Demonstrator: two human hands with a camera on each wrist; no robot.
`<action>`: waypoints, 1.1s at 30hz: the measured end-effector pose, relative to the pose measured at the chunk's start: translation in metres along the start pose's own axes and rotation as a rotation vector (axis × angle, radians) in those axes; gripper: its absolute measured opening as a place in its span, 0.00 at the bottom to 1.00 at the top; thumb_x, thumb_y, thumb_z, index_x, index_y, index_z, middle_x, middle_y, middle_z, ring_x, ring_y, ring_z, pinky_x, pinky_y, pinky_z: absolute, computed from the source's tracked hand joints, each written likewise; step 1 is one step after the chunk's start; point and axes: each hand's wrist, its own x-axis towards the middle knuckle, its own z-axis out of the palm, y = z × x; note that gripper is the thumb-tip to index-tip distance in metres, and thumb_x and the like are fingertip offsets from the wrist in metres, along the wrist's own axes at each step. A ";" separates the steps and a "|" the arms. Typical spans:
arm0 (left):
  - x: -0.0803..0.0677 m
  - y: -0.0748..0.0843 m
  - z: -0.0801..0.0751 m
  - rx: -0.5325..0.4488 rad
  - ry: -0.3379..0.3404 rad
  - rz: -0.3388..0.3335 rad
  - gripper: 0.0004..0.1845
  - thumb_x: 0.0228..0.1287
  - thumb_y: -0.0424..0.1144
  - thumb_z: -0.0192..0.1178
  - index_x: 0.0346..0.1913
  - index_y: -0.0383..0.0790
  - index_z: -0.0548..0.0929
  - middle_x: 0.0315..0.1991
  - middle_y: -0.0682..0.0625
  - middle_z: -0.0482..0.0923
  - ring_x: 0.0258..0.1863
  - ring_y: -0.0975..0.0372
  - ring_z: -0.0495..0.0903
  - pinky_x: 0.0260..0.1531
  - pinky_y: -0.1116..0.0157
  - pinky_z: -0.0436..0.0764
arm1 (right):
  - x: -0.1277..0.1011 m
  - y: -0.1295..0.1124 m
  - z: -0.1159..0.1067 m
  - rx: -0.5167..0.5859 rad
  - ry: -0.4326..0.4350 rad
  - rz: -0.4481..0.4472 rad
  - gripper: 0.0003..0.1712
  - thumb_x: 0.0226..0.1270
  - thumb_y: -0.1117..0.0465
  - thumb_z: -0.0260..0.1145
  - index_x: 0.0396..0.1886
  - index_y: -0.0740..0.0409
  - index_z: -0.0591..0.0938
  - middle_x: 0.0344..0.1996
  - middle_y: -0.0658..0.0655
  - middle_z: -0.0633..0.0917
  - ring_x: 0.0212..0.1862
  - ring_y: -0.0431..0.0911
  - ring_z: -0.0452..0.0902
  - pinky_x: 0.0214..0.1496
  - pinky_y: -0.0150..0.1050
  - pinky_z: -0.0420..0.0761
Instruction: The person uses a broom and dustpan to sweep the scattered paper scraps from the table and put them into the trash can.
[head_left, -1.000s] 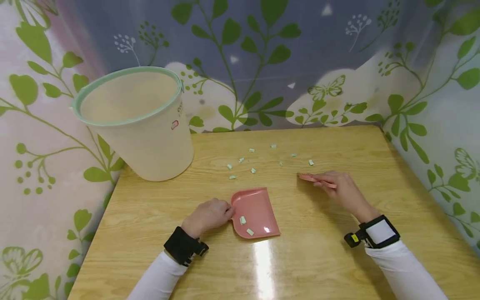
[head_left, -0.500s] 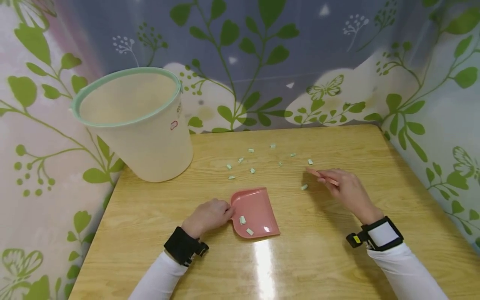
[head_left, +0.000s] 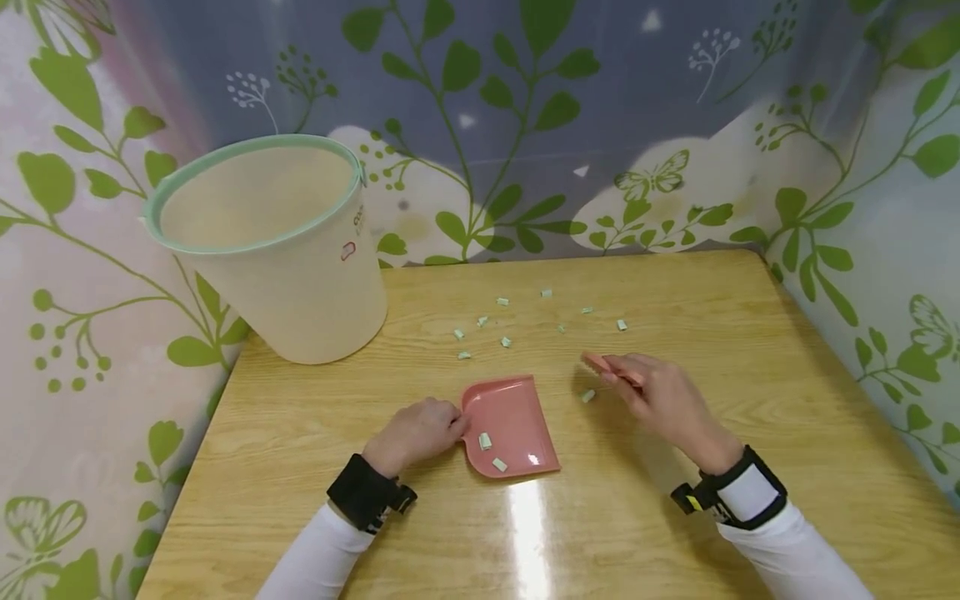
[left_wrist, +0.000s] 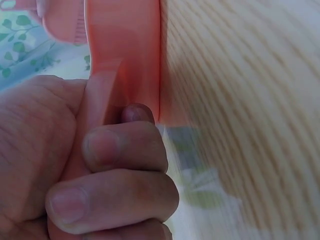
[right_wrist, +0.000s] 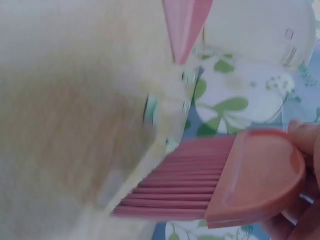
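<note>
My left hand (head_left: 417,433) grips the handle of a pink dustpan (head_left: 513,417), its fingers curled round it in the left wrist view. The pan sits on the table with its straight edge facing right. Two pale green scraps (head_left: 485,441) lie inside it. My right hand (head_left: 667,404) holds a small pink brush (head_left: 597,362) by its handle, to the right of the pan. In the right wrist view its bristles (right_wrist: 175,180) slant toward the tabletop. One loose scrap (head_left: 588,396) lies between the brush and the pan's open edge.
Several more pale green scraps (head_left: 506,342) are scattered on the wooden table (head_left: 675,292) behind the dustpan. At the back left stands a tall cream bucket (head_left: 300,292) with a green rim. Leaf-patterned curtains (head_left: 510,125) hang round the table's back and sides.
My right hand has swung the brush left and nearer the front. A scrap beside it has slid left toward the dustpan. My left hand and the dustpan have stayed put.
</note>
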 end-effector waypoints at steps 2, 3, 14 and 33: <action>0.000 0.001 0.000 -0.005 0.004 -0.002 0.24 0.82 0.44 0.54 0.20 0.45 0.73 0.17 0.56 0.62 0.16 0.64 0.66 0.20 0.67 0.63 | 0.004 0.003 0.000 -0.048 0.029 0.038 0.10 0.64 0.72 0.73 0.45 0.70 0.88 0.34 0.65 0.89 0.33 0.59 0.88 0.33 0.54 0.85; 0.000 0.001 0.000 -0.009 0.004 -0.004 0.24 0.82 0.44 0.54 0.20 0.44 0.73 0.17 0.55 0.62 0.16 0.64 0.66 0.20 0.67 0.62 | 0.006 0.005 0.001 -0.076 0.042 0.054 0.07 0.65 0.72 0.73 0.42 0.69 0.88 0.31 0.64 0.88 0.31 0.59 0.87 0.31 0.54 0.84; -0.003 -0.001 0.004 -0.006 -0.005 -0.017 0.23 0.82 0.45 0.54 0.22 0.45 0.75 0.17 0.55 0.63 0.17 0.64 0.67 0.21 0.67 0.64 | 0.008 -0.005 0.025 0.019 0.100 0.114 0.16 0.69 0.69 0.71 0.22 0.55 0.78 0.18 0.50 0.77 0.21 0.40 0.69 0.22 0.35 0.68; 0.001 0.001 -0.001 -0.008 -0.019 -0.028 0.24 0.82 0.46 0.53 0.20 0.46 0.73 0.17 0.56 0.63 0.17 0.64 0.66 0.20 0.67 0.63 | 0.032 -0.068 0.040 0.280 -0.030 0.368 0.32 0.76 0.63 0.65 0.12 0.49 0.60 0.16 0.42 0.56 0.17 0.33 0.51 0.20 0.30 0.54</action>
